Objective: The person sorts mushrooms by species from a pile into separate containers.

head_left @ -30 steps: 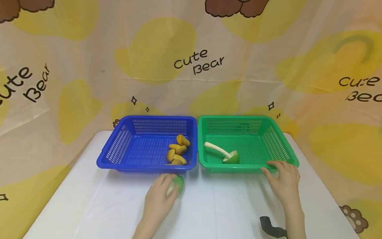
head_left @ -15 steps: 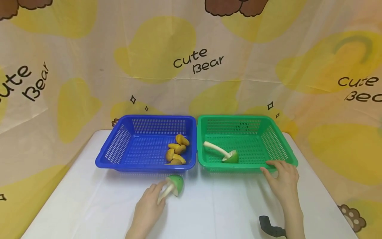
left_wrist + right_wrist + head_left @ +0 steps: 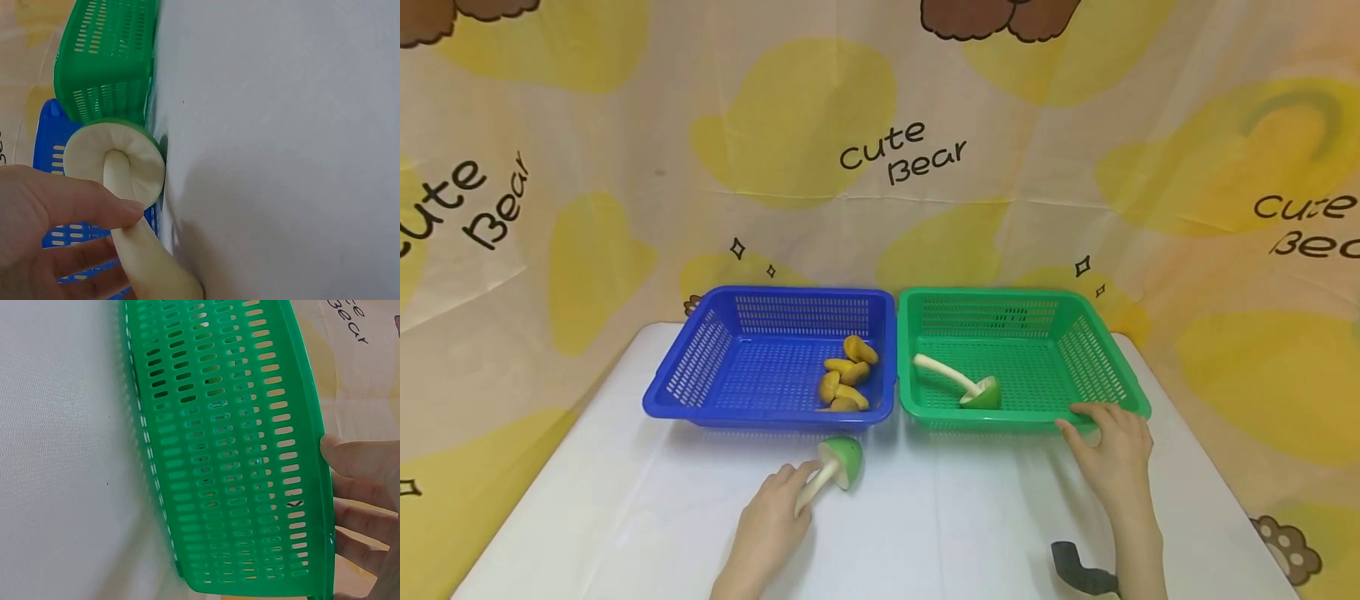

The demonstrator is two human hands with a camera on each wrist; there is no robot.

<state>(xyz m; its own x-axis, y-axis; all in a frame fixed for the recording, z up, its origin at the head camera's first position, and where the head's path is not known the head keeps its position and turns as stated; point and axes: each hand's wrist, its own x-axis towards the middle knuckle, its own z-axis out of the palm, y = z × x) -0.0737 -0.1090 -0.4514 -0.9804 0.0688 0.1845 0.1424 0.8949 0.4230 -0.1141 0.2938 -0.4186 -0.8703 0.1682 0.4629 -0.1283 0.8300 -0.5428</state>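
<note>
My left hand pinches the white stem of a green-capped mushroom, which lies tilted on the table before the blue basket. In the left wrist view the thumb presses across the stem, and the cap's pale underside faces the camera. At the front right corner of the green basket, my right hand holds the rim. The right wrist view has its thumb on the rim and the other fingers beyond it. A second green-capped mushroom lies inside that basket.
Several small brown-yellow mushrooms lie along the right side of the blue basket. Both baskets stand side by side on a white-covered table, before a patterned cloth backdrop. A dark grey bent object is beside the right forearm.
My left hand has drawn back from the mushroom's cap, toward the lower left, and now pinches its stem. The mushroom stays about where it was. The right hand keeps its place on the rim.
</note>
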